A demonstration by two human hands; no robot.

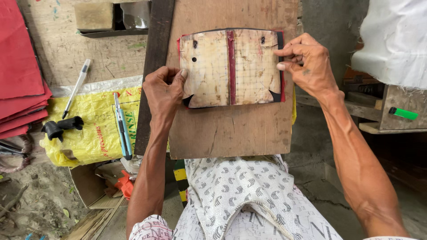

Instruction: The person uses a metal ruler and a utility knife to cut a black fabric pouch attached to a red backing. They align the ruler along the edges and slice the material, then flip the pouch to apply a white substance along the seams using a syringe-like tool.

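A worn cream-coloured template (222,66) with a red strip down its middle lies flat on a brown wooden board (231,129) on my lap. Red and dark material shows under its edges. My left hand (163,91) presses the template's left edge with the thumb, the other fingers curled. At the right edge, my right hand (309,64) pinches the template with fingertips and thumb. Both hands hold it flat against the board.
A blue utility knife (122,126) and a black tool (60,126) lie on a yellow plastic bag (95,133) to the left. A pen (76,89) rests above them. Red sheets (20,71) are stacked far left. A green lighter (404,114) sits on a ledge at right.
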